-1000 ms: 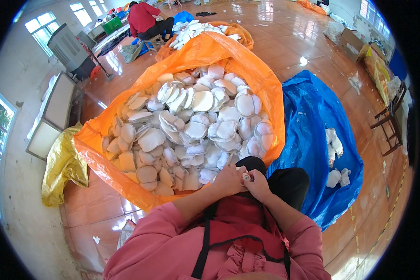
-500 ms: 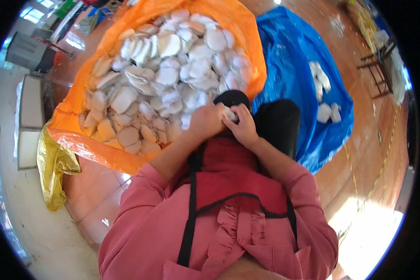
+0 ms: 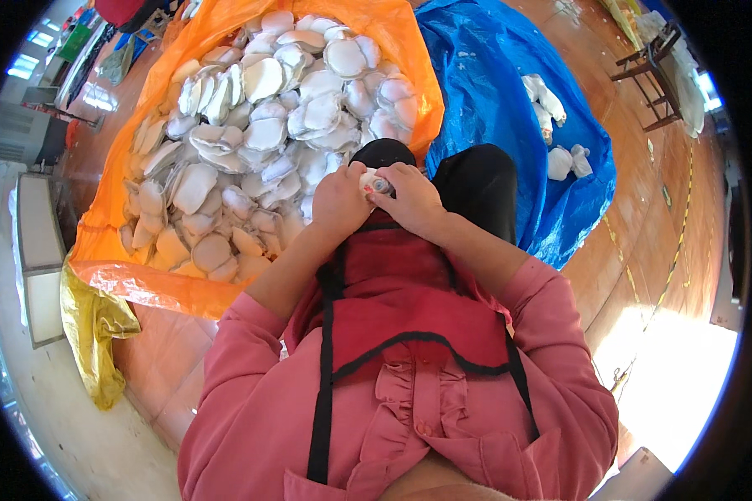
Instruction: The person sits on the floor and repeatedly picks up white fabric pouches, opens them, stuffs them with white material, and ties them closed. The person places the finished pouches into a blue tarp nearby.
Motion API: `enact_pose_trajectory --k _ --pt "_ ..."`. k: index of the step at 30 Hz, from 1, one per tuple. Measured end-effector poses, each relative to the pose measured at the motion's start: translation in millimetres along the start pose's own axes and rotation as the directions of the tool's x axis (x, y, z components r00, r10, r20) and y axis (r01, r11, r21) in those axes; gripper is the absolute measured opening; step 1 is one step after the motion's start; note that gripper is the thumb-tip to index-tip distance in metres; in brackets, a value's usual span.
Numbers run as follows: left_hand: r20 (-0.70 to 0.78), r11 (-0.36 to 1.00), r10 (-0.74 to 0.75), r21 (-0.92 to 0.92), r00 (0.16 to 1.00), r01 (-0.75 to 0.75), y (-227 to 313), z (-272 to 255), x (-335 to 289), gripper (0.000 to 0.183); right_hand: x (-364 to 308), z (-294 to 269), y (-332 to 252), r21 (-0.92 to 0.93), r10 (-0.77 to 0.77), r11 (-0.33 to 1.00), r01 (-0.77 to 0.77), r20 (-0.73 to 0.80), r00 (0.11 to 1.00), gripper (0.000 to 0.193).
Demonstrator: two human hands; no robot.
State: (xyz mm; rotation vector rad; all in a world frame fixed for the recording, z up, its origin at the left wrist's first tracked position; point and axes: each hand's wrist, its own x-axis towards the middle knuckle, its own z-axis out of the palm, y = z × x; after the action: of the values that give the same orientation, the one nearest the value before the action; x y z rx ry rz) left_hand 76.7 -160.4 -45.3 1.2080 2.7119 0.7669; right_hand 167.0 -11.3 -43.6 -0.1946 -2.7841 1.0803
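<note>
Close together over my lap, my left hand (image 3: 341, 202) and my right hand (image 3: 410, 200) both grip one small white piece (image 3: 370, 179) with red marks. A round greyish end shows between the fingers, and the rest is covered by them. The fingers of both hands are curled around it. Just beyond, to the left, a heap of flat, rounded white padded pieces (image 3: 263, 134) lies on an orange plastic sheet (image 3: 113, 200).
To the right is a blue plastic sheet (image 3: 510, 167) with several white stuffed pieces (image 3: 560, 163). A yellow sack (image 3: 96, 334) lies at the left by a pale board (image 3: 42, 259). A wooden stool (image 3: 656, 75) stands far right on the tiled floor.
My view has shifted, so the sheets and heap appear further left and higher. Both hands still hold the white piece, which now shows its round greyish end more plainly.
</note>
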Motion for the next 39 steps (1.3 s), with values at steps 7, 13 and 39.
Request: enact_pose_trajectory --k 7,13,39 --pt "-0.076 0.996 0.053 0.075 0.996 -0.047 2.3 4.9 -5.0 0.057 3.7 6.4 3.3 -0.003 -0.049 0.999 0.049 0.006 0.999 0.032" --pt "0.033 0.983 0.102 0.148 0.994 -0.106 8.4 -6.4 -3.0 0.065 15.3 16.0 12.6 -0.066 -0.127 0.990 0.128 0.024 0.992 0.027" --pt "0.020 0.913 0.350 -0.232 0.936 -0.336 -43.7 -8.5 0.0 0.049 -3.6 24.5 17.7 0.191 -0.094 0.973 0.127 -0.174 0.980 0.027"
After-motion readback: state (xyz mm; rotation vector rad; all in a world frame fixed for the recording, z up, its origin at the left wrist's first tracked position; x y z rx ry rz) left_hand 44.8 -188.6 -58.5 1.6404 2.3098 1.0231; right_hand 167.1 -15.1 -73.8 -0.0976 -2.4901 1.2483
